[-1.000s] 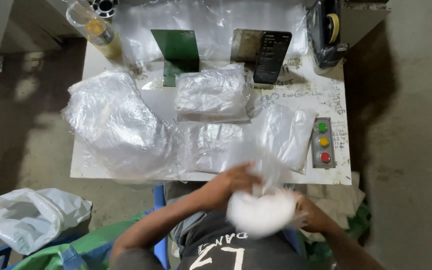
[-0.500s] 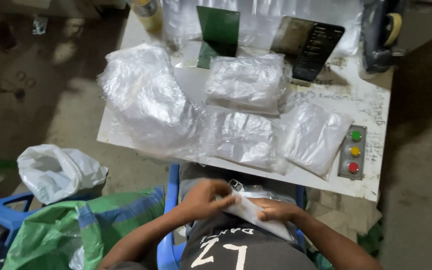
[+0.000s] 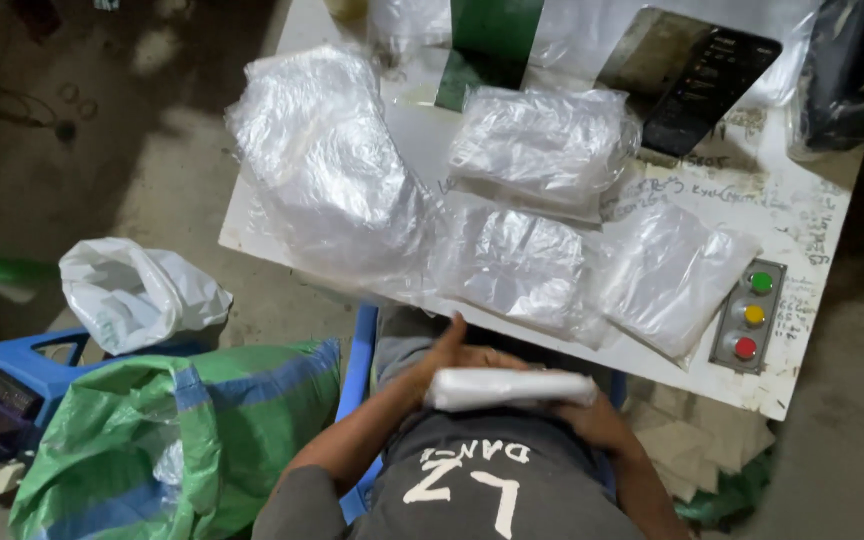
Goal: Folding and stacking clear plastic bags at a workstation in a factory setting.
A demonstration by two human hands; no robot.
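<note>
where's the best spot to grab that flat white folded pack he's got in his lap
Probably by its two short ends, coming in from either side. The white folded pack lies long and flat across the lap; the left hand covers its left end, the right hand supports its right end from below.

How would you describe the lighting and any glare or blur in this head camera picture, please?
In the head view, light falls on the white table while the floor around it lies in deep shadow; the clear plastic bags catch bright glare; the folded white packet between the left hand and right hand looks slightly overexposed, but sharp.
</note>
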